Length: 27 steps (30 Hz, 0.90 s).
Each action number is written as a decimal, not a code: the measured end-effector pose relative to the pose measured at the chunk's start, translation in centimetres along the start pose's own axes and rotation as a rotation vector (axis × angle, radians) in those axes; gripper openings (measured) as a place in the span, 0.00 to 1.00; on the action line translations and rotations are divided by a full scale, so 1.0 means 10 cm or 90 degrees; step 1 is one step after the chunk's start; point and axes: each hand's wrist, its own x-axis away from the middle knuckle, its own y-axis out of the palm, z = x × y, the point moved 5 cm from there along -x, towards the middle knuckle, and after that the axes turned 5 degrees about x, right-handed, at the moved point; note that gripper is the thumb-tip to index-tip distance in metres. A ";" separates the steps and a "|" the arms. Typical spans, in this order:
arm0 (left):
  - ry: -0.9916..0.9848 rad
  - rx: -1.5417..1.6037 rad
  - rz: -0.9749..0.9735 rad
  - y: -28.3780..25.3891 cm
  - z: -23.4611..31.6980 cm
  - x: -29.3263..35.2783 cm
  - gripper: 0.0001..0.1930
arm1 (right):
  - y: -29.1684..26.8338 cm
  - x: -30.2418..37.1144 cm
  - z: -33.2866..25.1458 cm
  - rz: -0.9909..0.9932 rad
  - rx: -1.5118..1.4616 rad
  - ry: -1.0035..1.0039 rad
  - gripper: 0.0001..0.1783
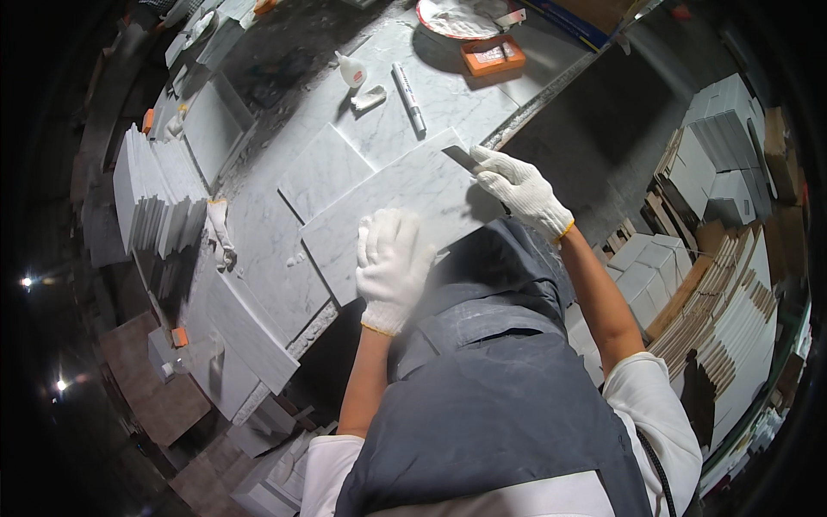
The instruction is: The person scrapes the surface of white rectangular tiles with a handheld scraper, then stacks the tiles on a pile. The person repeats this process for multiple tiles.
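Marble slab (pixel 409 194) under flat left grip (pixel 392 269); right grip (pixel 524 191) clasps a seemingly metal blade (pixel 460 158).

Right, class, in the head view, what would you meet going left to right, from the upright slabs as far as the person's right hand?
Upright slabs → loose glove → left hand → blade → right hand.

Dark grey floor (pixel 594 116) stretches along the right side of the pale, veined desk (pixel 465 108). Farther right of the desk stand white stacks (pixel 728 112); well left of the desk, two small bright lights (pixel 60 385) glint in the dark.
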 end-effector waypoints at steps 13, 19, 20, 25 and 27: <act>0.045 -0.095 -0.148 0.39 0.64 -0.43 0.41 | 0.09 0.63 0.23 0.058 -0.360 0.151 0.17; 0.043 -0.089 -0.100 0.18 0.64 -0.50 0.44 | 0.10 0.73 -0.15 0.063 -0.186 0.052 0.16; 0.050 -0.083 -0.051 0.09 0.64 -0.50 0.43 | 0.09 0.76 -0.26 0.058 -0.157 0.041 0.16; 0.101 0.032 0.180 -0.41 0.58 -0.48 0.38 | 0.25 0.81 -0.89 -0.077 -0.210 -0.079 0.18; 0.090 0.053 0.222 -0.58 0.54 -0.42 0.34 | 0.34 0.74 -1.09 -0.082 -0.297 -0.089 0.18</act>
